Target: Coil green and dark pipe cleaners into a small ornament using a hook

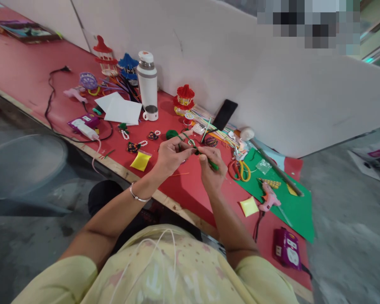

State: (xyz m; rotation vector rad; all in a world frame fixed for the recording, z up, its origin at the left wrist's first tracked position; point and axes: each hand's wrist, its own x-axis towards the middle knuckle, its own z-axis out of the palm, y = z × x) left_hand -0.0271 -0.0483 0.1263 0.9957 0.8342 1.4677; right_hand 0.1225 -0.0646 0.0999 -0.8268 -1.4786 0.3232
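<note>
My left hand [172, 156] is closed on green yarn [191, 139], with a strand running over the raised index finger. In my right hand [213, 169] is a crochet hook with a green handle [213, 164], gripped like a pencil. The hook's tip meets the yarn between both hands, where a small dark green piece of work is mostly hidden by fingers. Just beyond my left hand lies a ball of green yarn [172, 134]. To the left sit small yarn pieces with white bead loops [143, 143] and a yellow packet [141, 160].
A white bottle [147, 84] stands near the wall, its cup [150, 112] beside it. Scissors [240, 170], a pink glue gun [269, 197] and a green sheet [299, 211] lie right. A purple power strip [287, 249] sits near the corner; a black phone [225, 114] lies at the back.
</note>
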